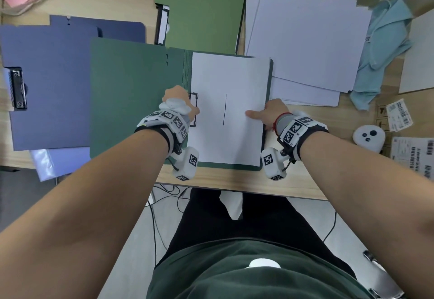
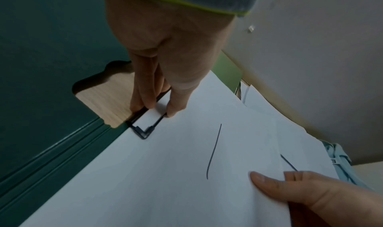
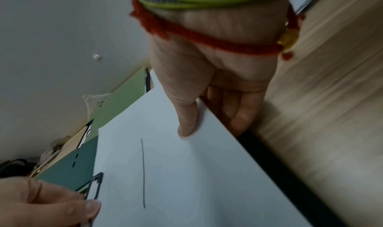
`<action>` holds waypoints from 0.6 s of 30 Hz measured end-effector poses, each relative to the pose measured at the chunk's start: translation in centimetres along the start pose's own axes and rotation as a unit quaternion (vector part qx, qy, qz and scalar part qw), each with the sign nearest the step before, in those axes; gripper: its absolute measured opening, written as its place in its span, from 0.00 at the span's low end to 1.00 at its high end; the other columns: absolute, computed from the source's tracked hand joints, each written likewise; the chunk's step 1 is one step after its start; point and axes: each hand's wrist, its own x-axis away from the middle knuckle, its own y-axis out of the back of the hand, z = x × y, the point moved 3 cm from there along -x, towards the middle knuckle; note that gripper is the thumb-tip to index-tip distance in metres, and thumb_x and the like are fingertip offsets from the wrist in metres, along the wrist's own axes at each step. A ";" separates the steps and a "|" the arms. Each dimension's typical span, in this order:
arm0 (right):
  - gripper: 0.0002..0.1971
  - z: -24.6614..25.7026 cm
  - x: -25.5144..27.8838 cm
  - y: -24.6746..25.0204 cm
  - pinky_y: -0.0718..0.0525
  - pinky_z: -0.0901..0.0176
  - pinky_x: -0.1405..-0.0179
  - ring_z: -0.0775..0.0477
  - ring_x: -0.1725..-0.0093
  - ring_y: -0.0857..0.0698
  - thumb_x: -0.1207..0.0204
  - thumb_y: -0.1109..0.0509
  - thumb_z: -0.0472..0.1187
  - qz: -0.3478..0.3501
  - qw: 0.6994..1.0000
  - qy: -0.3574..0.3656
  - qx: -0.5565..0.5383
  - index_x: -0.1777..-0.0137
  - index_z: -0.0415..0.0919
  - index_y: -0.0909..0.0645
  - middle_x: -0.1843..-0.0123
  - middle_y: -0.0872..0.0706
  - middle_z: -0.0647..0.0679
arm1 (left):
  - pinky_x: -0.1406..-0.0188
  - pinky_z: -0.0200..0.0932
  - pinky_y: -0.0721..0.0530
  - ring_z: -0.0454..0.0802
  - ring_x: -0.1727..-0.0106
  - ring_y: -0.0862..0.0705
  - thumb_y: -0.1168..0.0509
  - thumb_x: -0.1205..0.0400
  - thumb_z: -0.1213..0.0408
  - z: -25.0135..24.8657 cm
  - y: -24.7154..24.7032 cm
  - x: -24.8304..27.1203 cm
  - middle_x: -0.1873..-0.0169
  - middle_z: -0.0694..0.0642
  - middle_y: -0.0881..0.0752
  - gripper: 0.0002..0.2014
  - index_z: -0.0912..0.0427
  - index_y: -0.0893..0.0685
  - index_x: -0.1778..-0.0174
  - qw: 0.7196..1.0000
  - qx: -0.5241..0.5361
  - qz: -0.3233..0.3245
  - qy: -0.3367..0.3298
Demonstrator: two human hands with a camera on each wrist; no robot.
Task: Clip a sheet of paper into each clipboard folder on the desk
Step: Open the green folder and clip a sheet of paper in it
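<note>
A dark green clipboard folder [image 1: 126, 101] lies open in front of me. On its right half lies a white sheet of paper [image 1: 230, 139] with one drawn line. The black wire clip [image 1: 194, 98] sits over the sheet's left edge. My left hand [image 1: 195, 110] pinches this clip [image 2: 143, 134] between thumb and fingers [image 2: 145, 104]. My right hand [image 1: 256, 115] pinches the sheet's right edge, thumb [image 3: 186, 125] on top and fingers underneath. A blue folder [image 1: 51, 87] lies open at the left, its clip [image 1: 17, 88] bare. A light green folder [image 1: 199, 9] lies behind.
A loose stack of white paper [image 1: 305, 38] lies at the back right, with a light blue cloth [image 1: 385, 47] beside it. A white controller [image 1: 368, 137] and barcode labels [image 1: 399, 113] sit at the right. The desk's front edge [image 1: 234, 186] runs just below the folder.
</note>
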 end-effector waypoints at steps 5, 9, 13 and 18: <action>0.17 -1.5 0.6 2.1 0.10 0.48 0.50 0.43 0.65 0.14 0.32 0.22 0.55 -0.021 0.998 -0.050 0.018 0.63 0.39 0.13 0.61 0.07 0.41 | 0.80 0.34 0.42 0.44 0.78 0.36 0.28 0.24 0.56 0.1 0.1 0.1 0.77 0.49 0.31 0.18 0.53 0.30 0.71 0.999 -0.043 0.014 -0.002; 0.13 1.1 2.1 3.5 0.11 0.53 0.55 0.44 0.65 0.14 0.29 0.25 0.50 -0.052 0.998 -0.014 0.032 0.59 0.38 0.13 0.59 0.07 0.41 | 0.78 0.36 0.34 0.47 0.75 0.26 0.27 0.26 0.44 0.6 0.9 1.2 0.74 0.52 0.23 0.18 0.56 0.20 0.64 0.999 -0.048 0.011 -0.021; 0.10 7.8 4.1 2.0 0.08 0.49 0.61 0.42 0.61 0.12 0.28 0.26 0.42 -0.046 0.996 0.080 -0.022 0.48 0.40 0.13 0.51 0.09 0.40 | 0.56 0.49 0.22 0.58 0.46 0.17 0.26 0.30 0.46 4.0 3.8 1.4 0.44 0.57 0.18 0.26 0.54 0.20 0.39 0.999 0.020 -0.039 0.020; 0.25 14.4 5.5 -2.2 0.19 0.58 0.53 0.40 0.36 0.17 0.22 0.31 0.46 -0.004 0.981 0.170 0.098 0.25 0.44 0.25 0.31 0.18 0.43 | 0.38 0.58 0.24 0.62 0.30 0.30 0.23 0.31 0.43 10.6 6.8 1.9 0.31 0.63 0.30 0.41 0.60 0.32 0.31 0.985 0.049 -0.138 0.096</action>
